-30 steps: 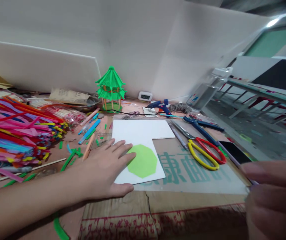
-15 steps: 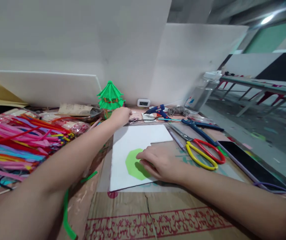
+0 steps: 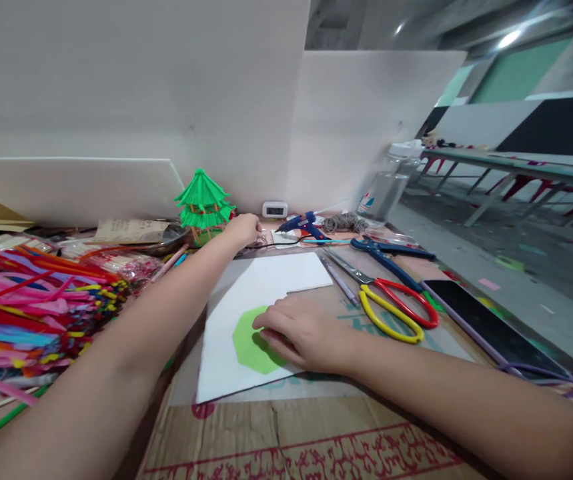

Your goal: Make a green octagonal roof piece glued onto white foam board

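My left hand (image 3: 246,230) reaches to the back of the work surface, its fingers curled together beside some tangled thin strands. What those fingers hold, if anything, is hidden. Just left of it stands a small green pagoda-like model (image 3: 202,203) with a tiered roof. My right hand (image 3: 306,335) lies over the edge of a light-green octagonal paper piece (image 3: 249,347), with index finger and thumb apart. Beneath that piece is a white board (image 3: 221,330) with a notch cut from its right side.
Scissors (image 3: 391,310), pliers (image 3: 386,260), a pen (image 3: 341,283) and a phone (image 3: 486,327) lie at right. A blue glue gun (image 3: 303,225), small digital clock (image 3: 275,210) and water bottle (image 3: 389,183) stand behind. Colourful pipe cleaners (image 3: 21,300) are heaped at left.
The view has shifted, so things on the surface appear further left and slightly lower. My left hand stays at the back and my right hand stays on the green paper.
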A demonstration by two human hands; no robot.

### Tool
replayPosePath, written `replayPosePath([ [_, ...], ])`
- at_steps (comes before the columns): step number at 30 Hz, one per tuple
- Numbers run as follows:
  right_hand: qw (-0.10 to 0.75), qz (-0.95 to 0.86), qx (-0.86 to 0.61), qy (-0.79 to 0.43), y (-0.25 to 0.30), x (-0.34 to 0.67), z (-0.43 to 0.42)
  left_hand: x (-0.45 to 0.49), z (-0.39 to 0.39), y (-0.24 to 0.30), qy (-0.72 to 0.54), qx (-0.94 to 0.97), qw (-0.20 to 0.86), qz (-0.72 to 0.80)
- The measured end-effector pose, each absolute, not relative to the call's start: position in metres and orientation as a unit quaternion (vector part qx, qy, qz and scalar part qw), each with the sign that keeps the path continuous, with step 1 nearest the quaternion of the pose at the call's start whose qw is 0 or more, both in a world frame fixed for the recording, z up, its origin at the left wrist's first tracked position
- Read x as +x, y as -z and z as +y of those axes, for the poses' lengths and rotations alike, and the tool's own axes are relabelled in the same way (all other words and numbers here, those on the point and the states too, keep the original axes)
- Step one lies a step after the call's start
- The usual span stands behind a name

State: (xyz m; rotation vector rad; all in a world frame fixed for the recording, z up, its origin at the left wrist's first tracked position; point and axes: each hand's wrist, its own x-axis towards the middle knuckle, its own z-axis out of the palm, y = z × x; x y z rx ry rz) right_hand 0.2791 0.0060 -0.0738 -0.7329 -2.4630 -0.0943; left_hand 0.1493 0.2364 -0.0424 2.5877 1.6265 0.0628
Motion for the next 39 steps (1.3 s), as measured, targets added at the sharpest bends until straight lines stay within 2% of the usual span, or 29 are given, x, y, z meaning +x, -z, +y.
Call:
replayPosePath([
  [5,0.267,-0.923,-0.276,0.022,0.074,0.278,0.007,0.148,0.229,0.042,-0.078,0.846,0.046,0.526],
  [9,0.293,-0.918,-0.269,-0.001,0.076,0.278,0.005,0.147,0.210,0.024,-0.227,0.839,0.005,0.495],
  [11,0.342,-0.890,-0.298,-0.049,0.074,0.279,0.006,0.146,0.199,0.007,-0.314,0.825,-0.023,0.469],
  [14,0.476,-0.778,-0.386,-0.138,0.061,0.289,0.014,0.145,0.179,-0.021,-0.417,0.807,-0.035,0.417],
  [16,0.562,-0.696,-0.411,-0.176,0.045,0.301,0.024,0.145,0.159,-0.038,-0.524,0.784,0.009,0.332],
  [19,0.600,-0.668,-0.386,-0.211,0.018,0.318,0.035,0.149,0.121,-0.057,-0.562,0.780,0.110,0.252],
  [23,0.549,-0.703,-0.368,-0.264,-0.008,0.331,0.034,0.159,0.079,-0.071,-0.483,0.816,0.216,0.233],
  [27,0.496,-0.707,-0.406,-0.299,-0.020,0.342,0.033,0.157,0.080,-0.067,-0.468,0.818,0.240,0.234],
  [29,0.485,-0.706,-0.438,-0.274,-0.025,0.356,0.037,0.150,0.092,-0.061,-0.455,0.819,0.240,0.256],
  [32,0.418,-0.701,-0.565,-0.117,-0.030,0.387,0.053,0.137,0.112,-0.051,-0.428,0.819,0.177,0.338],
  [34,0.295,-0.681,-0.669,-0.027,-0.027,0.412,0.070,0.129,0.123,-0.045,-0.405,0.818,0.119,0.391],
  [39,0.178,-0.655,-0.734,0.008,-0.001,0.463,0.124,0.112,0.144,-0.031,-0.299,0.822,0.016,0.485],
])
